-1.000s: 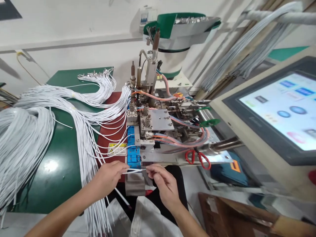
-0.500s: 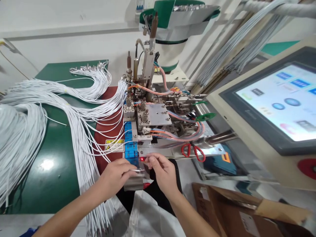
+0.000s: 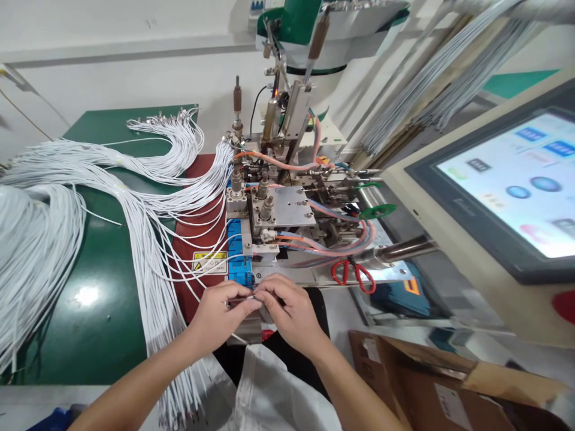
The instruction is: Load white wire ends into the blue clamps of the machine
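My left hand is closed in a pinch on a thin white cable, whose end points to the right. My right hand meets it fingertip to fingertip, with thumb and forefinger pinched round the cable's end. The very tip is hidden between the fingers. Just beyond both hands is a row of blue cable holders along the machine's left edge. Several white cables run into these holders from a large bundle lying to the left.
A machine with hoses stands ahead. Red-handled scissors lie at its front right edge. A touch screen looms on the right above a cardboard box. The green table on the left carries more cable bundles.
My hands have come together, and the right fingers now touch the cable end at the left fingertips. The red light near the holders is no longer seen. The machine's upright cylinder has tilted right.
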The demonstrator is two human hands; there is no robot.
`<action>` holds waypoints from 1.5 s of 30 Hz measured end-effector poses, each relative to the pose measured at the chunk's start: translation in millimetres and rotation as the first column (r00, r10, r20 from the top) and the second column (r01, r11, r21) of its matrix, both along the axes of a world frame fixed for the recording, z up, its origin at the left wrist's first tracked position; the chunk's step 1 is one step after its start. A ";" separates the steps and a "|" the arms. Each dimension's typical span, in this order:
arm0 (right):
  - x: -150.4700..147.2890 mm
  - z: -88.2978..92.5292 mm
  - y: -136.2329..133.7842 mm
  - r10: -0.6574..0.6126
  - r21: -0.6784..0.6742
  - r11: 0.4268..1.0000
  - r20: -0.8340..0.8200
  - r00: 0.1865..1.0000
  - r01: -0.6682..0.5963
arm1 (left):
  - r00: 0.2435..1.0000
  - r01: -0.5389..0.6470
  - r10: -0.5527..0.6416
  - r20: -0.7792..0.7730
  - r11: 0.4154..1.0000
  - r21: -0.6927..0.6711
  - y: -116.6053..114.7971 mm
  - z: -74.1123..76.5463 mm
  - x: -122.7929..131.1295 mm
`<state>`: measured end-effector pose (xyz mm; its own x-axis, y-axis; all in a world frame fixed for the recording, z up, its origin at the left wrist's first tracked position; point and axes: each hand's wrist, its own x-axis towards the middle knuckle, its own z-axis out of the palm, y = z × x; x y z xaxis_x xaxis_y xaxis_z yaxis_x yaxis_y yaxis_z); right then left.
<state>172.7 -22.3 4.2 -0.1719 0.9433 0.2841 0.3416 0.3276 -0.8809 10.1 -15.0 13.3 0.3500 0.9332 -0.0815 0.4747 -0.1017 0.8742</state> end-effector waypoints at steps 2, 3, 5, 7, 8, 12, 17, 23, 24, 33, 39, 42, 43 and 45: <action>3.1 1.3 2.2 0.043 0.030 0.999 0.046 0.998 -0.044 | 1.000 0.012 -0.012 -0.016 1.000 0.018 0.5 -0.1 -0.2; 3.9 1.2 3.0 0.048 0.039 0.998 0.061 0.997 -0.050 | 0.999 0.021 -0.020 -0.031 0.999 0.038 0.3 -0.2 -0.3; 3.4 -0.3 3.7 0.026 0.041 0.999 0.063 0.998 -0.028 | 0.998 0.027 -0.022 -0.054 0.996 0.088 -0.6 -0.3 -0.1; 0.0 -3.3 3.4 -0.026 0.006 1.000 0.017 1.000 0.026 | 0.999 0.021 -0.015 -0.052 0.992 0.122 -0.8 -0.5 0.8; -2.5 -5.3 2.8 -0.061 -0.028 0.998 -0.024 0.998 0.060 | 0.999 0.017 -0.012 -0.043 0.993 0.121 -0.5 -0.7 1.3; -14.5 -15.6 -2.5 -0.301 -0.228 0.941 -0.219 0.928 0.251 | 0.998 -0.061 0.060 0.014 0.995 0.079 2.1 -3.0 2.9; -22.4 -20.6 -10.4 -0.382 -0.227 0.917 -0.257 0.888 0.329 | 0.986 -0.164 0.159 0.055 0.982 0.090 0.5 -7.0 5.5; -24.4 -13.2 -9.1 -0.364 -0.146 0.928 -0.162 0.917 0.343 | 0.981 -0.195 0.192 0.029 0.968 0.159 -3.5 -11.5 10.4; -25.0 -12.9 -8.7 -0.367 -0.138 0.927 -0.154 0.917 0.348 | 0.980 -0.199 0.197 0.026 0.967 0.162 -3.4 -11.7 10.7; -33.7 -20.1 -11.3 -0.426 -0.178 0.903 -0.239 0.873 0.392 | 0.975 -0.220 0.220 0.010 0.970 0.101 -3.4 -10.2 12.2; -37.8 -18.0 -7.8 -0.426 -0.059 0.905 -0.178 0.887 0.422 | 0.949 -0.309 0.316 -0.008 0.934 0.178 -8.8 -12.3 17.5; -32.2 -15.3 -3.8 -0.328 0.050 0.942 -0.089 0.940 0.333 | 0.952 -0.286 0.302 -0.044 0.932 0.223 -8.6 -13.4 15.7; -29.1 -14.2 -2.3 -0.292 0.054 0.954 -0.066 0.954 0.296 | 0.956 -0.268 0.289 -0.058 0.933 0.240 -8.3 -13.7 14.6; -22.0 -11.5 0.6 -0.220 0.024 0.975 -0.021 0.975 0.221 | 0.965 -0.221 0.251 -0.079 0.935 0.276 -8.0 -13.9 12.0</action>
